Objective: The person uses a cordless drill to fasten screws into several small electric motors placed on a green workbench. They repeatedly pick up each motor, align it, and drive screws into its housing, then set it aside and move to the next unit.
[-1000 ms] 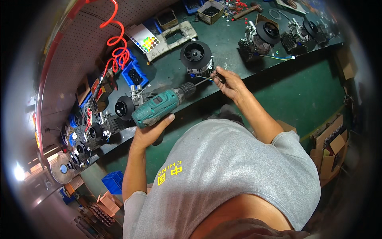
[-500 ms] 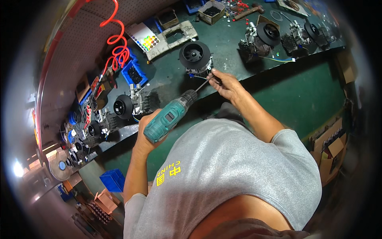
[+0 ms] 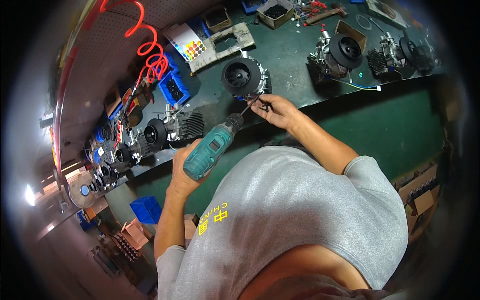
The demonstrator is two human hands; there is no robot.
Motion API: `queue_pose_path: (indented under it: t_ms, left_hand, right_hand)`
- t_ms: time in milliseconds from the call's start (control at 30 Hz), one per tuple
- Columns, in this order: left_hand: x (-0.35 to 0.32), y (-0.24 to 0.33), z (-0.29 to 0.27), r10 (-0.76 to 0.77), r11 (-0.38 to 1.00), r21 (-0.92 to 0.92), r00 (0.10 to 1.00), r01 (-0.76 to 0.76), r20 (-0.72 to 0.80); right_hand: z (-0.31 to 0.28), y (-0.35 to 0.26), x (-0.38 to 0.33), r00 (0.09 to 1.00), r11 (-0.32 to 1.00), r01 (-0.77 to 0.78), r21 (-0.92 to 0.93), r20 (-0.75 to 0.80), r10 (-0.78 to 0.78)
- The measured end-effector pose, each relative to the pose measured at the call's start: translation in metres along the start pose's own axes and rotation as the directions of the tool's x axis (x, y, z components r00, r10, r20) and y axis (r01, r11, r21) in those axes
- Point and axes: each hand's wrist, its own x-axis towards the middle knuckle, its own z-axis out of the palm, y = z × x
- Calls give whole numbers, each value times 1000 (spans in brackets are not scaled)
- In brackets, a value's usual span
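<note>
My left hand is wrapped around a teal cordless drill with a black chuck. Its long thin bit points up and right, to the near side of a blower unit with a round black fan wheel and a silver metal body. My right hand is beside the bit's tip at the unit's near edge, fingers bent together. Something small and dark shows among those fingers, too small to name. Whether the tip sits in a screw is hidden by the fingers.
Similar blower units stand to the right and left on the green bench. Behind are a blue bin of small black parts, a grey fixture plate, a hammer and a coiled red hose.
The blower unit has turned, so more of its metal body shows right of the wheel. My right hand has moved slightly lower and left along the bit. The whole view has shifted a little.
</note>
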Motion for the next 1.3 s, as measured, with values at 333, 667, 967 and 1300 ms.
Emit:
queue_pose_path:
  t_ms: [333,667,967,1300]
  left_hand:
    - [83,79,-75,49,986,143,977,-80,209]
    - [131,114,-86,-64,949,313,942,-45,330]
    - [134,129,-84,-170,941,331,945,71,280]
    - [130,123,-72,-195,955,273,940,117,280]
  right_hand:
    - [-34,-19,26,984,992,-112,-50,-144,104]
    - [-42,-24,38,959,951,-283,124,16,283]
    - [-52,-30,45,938,927,-346,146,50,342]
    - [-53,-31,42,946,944,-325,48,18,325]
